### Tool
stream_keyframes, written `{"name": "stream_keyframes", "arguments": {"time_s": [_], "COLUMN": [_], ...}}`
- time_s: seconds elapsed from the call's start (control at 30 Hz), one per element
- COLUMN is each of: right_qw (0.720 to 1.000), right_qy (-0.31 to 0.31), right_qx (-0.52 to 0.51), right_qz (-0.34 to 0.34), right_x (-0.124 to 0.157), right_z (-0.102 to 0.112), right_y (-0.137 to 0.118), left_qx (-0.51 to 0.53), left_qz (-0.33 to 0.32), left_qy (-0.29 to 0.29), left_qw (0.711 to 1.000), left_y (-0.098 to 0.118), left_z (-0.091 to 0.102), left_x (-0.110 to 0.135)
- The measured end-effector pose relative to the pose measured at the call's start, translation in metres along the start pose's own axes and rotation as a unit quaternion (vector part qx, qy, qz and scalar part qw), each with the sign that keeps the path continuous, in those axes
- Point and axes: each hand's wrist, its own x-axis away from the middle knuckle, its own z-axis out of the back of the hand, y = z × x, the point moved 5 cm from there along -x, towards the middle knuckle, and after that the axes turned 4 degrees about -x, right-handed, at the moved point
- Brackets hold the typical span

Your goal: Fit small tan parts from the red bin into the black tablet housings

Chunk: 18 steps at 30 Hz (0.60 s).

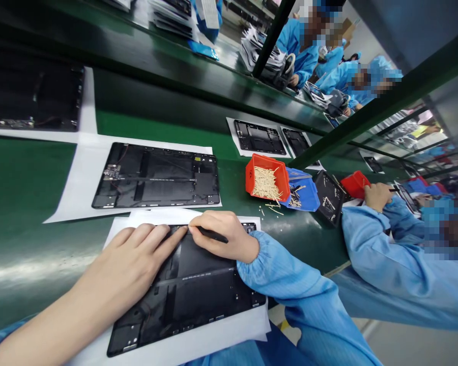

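An opened black tablet housing [206, 297] lies tilted on white sheets in front of me, its inner side facing up. My left hand [135, 256] rests over its left part with the fingers stretched out, the index fingertip at the far edge. My right hand [223, 236] pinches black tweezers [214, 235] beside that fingertip. The tips of the tweezers and the spot they touch are hidden by my fingers. Beyond my hands, a second opened tablet housing [164, 178] lies on white paper.
A red bin [249, 184] of small pale strips stands beside a blue bin [312, 195] and a black tray [328, 218]. Further tablet housings [259, 137] lie along the green bench [19, 188]. At the right, a co-worker's hand [377, 196] is close by.
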Motion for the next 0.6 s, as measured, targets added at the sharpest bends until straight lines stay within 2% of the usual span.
{"name": "stream_keyframes", "arguments": {"time_s": [0.27,0.47,0.6], "right_qw": [1.000,0.999,0.998], "right_qy": [0.009,0.021,0.048], "right_qx": [-0.009,-0.005,-0.009], "right_qz": [0.022,0.025,0.044], "right_x": [0.0011,0.0010,0.0014], "right_z": [0.0009,0.0014,0.0022], "right_y": [-0.0003,0.0003,0.0014], "left_qx": [0.005,-0.045,-0.028], "left_qz": [-0.002,-0.003,-0.026], "left_qy": [0.010,-0.062,-0.008], "left_qw": [1.000,0.997,0.999], "left_y": [0.0013,0.0013,0.0005], "left_z": [-0.0029,0.0008,0.0037], "left_x": [0.0060,0.0031,-0.0004]}}
